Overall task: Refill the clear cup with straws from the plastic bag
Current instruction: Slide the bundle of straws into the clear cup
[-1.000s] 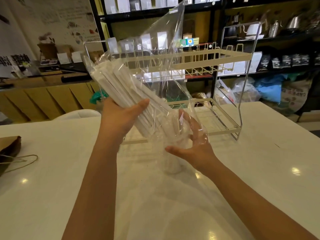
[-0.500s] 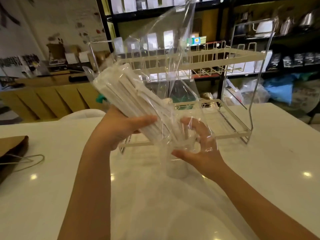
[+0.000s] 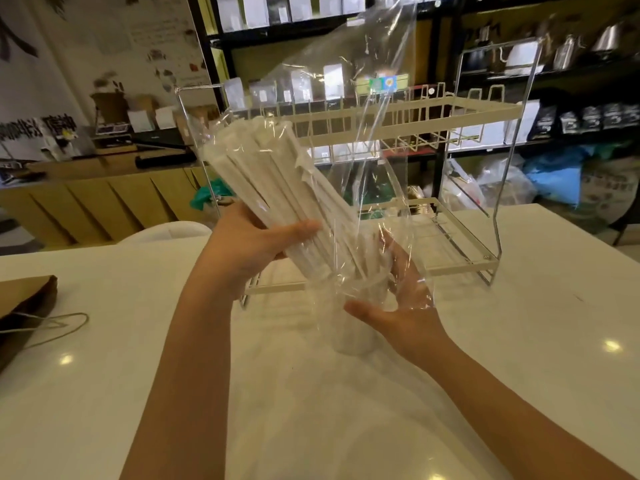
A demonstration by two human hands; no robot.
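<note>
A bundle of white paper-wrapped straws [image 3: 270,188] lies inside a clear plastic bag [image 3: 346,98], tilted with its lower end down to the right. My left hand [image 3: 249,247] grips the bundle through the bag from the left. The straws' lower ends point into a clear cup [image 3: 353,327] that stands on the white table. My right hand [image 3: 398,299] curls around the cup's upper part, with the bag's loose film draped over its fingers. The cup's rim is hard to make out through the plastic.
A white two-tier wire rack [image 3: 450,112] stands on the table [image 3: 519,341] right behind the cup. A brown paper bag with a string handle [image 3: 24,306] lies at the left edge. Shelves and a wooden counter are behind the table.
My left hand has steepened the bundle, and the straw ends have come down closer over the cup. My right hand stays at the cup.
</note>
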